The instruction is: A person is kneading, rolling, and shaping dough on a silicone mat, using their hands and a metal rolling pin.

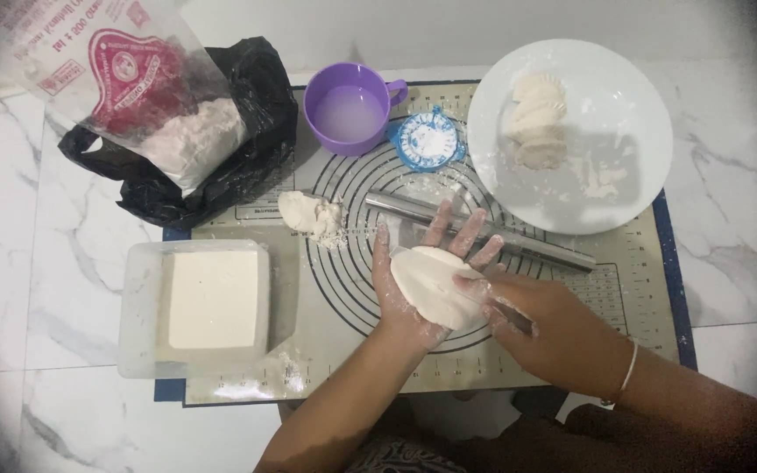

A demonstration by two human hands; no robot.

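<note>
Cradling a flat dough round on open left hand above the mat's centre, right hand pinching its edge, shaped dumplings already plated far right, dough lump unused.

White marble floor w/ grey veins, plain white wall at top, even indoor light
</note>
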